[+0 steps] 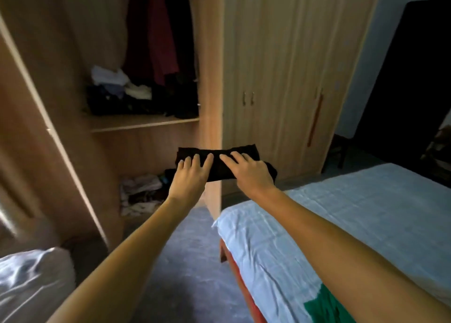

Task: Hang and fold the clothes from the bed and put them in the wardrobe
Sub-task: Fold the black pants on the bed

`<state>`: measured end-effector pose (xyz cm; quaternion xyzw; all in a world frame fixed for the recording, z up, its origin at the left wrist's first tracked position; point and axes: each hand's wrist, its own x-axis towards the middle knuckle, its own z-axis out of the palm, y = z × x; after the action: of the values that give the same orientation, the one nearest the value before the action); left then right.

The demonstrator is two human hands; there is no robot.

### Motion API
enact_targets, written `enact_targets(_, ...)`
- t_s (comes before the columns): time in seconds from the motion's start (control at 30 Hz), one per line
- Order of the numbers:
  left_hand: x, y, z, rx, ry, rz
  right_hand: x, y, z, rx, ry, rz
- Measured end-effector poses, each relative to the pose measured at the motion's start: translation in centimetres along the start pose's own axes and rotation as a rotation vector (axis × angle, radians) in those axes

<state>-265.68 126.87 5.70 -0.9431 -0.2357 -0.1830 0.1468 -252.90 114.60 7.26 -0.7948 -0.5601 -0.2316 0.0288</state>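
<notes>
Left hand (pixel 189 176) and right hand (pixel 249 172) both grip folded black garment (pixel 218 167), fingers over its top, thumbs hidden. Garment held in air, crossing wardrobe divider edge (pixel 212 103). Open shelf (pixel 144 124) up-left, clothes piled on it. Bed (pixel 341 213) under right arm; floor strip (pixel 190 261) between.

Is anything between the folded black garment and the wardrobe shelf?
Nothing visible. The folded black garment is held in front of the upright panel; the shelf lies up-left, with the door open.
</notes>
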Motion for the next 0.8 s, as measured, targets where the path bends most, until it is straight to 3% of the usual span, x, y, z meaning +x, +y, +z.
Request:
enact_targets(0.33,7.5,-11.8,6.0,0.1,-0.076,-0.199,17.8,-3.0,9.1,0.165,0.136,-0.216)
enact_targets(0.8,24.1,-25.9,13.1,0.18,-0.1,-0.399,43.1,-2.8,16.9,0.234,0.132,-0.356)
